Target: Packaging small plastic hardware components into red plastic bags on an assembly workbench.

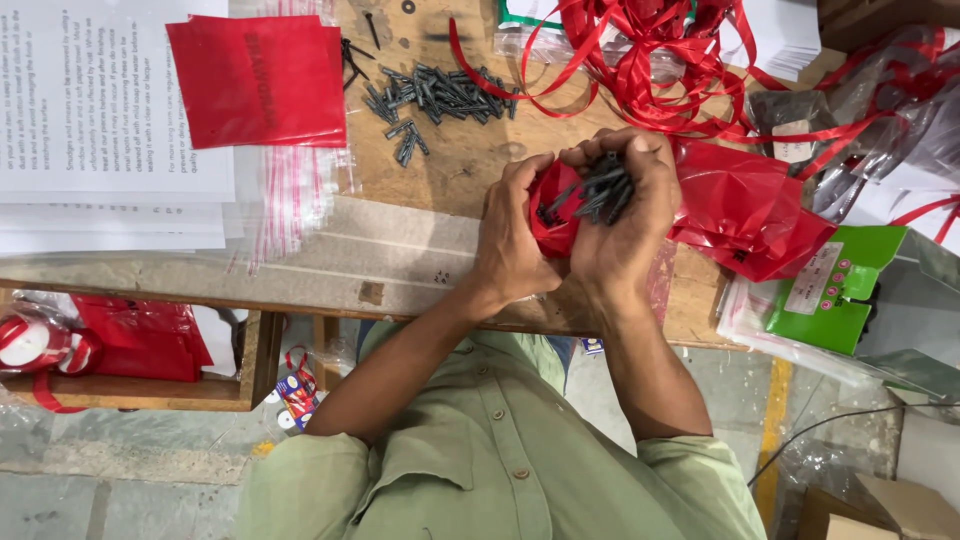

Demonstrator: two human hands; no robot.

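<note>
My right hand [625, 225] is cupped around a bunch of dark screws [600, 190], held just above the wooden table. My left hand [510, 235] grips a small red plastic pouch [550, 215] right beside those screws, its mouth touching them. A loose pile of the same dark screws [435, 95] lies on the table beyond my hands.
A stack of flat red pouches [260, 80] lies at the upper left on printed paper sheets [100, 110]. Tangled red ribbon [650, 60] fills the far right side. More red pouches [745, 215] and a green card [835, 290] sit to my right. A clear zip bag [295, 195] lies left.
</note>
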